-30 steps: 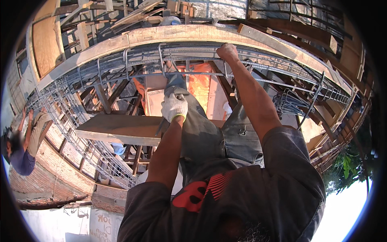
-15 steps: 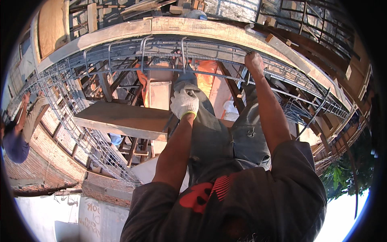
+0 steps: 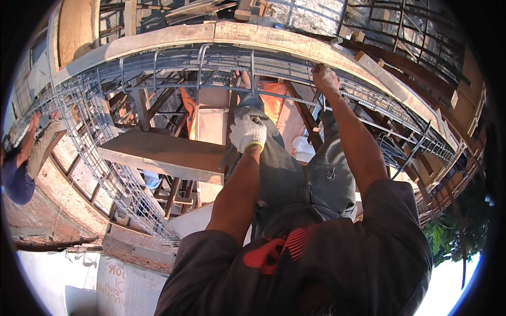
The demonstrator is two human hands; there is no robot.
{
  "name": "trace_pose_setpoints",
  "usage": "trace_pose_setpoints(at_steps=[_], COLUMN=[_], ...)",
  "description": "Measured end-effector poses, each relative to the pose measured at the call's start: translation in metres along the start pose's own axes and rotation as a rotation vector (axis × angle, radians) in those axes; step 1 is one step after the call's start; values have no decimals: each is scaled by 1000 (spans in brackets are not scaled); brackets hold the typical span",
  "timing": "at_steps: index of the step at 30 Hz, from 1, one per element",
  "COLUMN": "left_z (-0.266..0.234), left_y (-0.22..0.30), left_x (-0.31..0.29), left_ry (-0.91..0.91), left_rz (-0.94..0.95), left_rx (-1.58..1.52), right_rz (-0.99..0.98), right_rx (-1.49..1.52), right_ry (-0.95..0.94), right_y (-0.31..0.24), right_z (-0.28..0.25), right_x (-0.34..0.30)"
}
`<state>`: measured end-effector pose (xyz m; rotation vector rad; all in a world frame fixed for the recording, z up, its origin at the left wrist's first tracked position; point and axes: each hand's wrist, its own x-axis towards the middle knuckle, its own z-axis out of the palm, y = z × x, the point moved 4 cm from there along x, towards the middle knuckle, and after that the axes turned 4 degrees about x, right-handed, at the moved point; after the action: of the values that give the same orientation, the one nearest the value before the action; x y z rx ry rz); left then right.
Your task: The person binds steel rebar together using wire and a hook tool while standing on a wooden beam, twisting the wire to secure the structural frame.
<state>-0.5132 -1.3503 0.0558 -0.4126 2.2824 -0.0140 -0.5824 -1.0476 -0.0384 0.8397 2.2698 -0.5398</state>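
Note:
My left hand [image 3: 247, 134], in a white knitted glove, is closed in a fist above my left thigh. A dark piece shows beside its wrist, but I cannot make out what the fingers hold. Farther forward and right, my bare right hand [image 3: 326, 80] is closed at the top of the rebar cage [image 3: 226, 66], its fingers at a steel stirrup [image 3: 322, 101] close to the wooden formwork board [image 3: 274, 38]. The fingertips are partly hidden. Long ribbed bars run through the cage's bent stirrups, curving across the view.
A wooden plank [image 3: 163, 150] spans the gap at left. A second rebar cage [image 3: 105, 163] runs down the left side. Beneath are timber props, orange sheeting [image 3: 273, 100] and a white bag [image 3: 303, 149]. A co-worker [image 3: 23, 163] works at far left. Loose wire [image 3: 390, 150] hangs at right.
The view has shifted a little, so the scene sits farther right. My right hand has moved slightly left along the cage. My left hand stays closed over my thigh.

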Motion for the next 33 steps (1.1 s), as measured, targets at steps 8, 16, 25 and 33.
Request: trace_pose_setpoints(at_steps=[8,16,25,33], left_z=[6,6,-1,3], left_y=[-15,-16,-7,-5], left_x=[-8,-5,-1,-4], left_ry=[-18,13,-52,-38], left_rz=[-20,-2,-2,-18], left_rx=[-12,-32,-26,-12], right_rz=[115,205,89,60], right_rx=[-80,34,98,132], right_ry=[-104,-166,23,-52], right_y=[-7,-41,-59,-62], right_z=[2,7,24,-1], right_x=[13,3,-8,-11])
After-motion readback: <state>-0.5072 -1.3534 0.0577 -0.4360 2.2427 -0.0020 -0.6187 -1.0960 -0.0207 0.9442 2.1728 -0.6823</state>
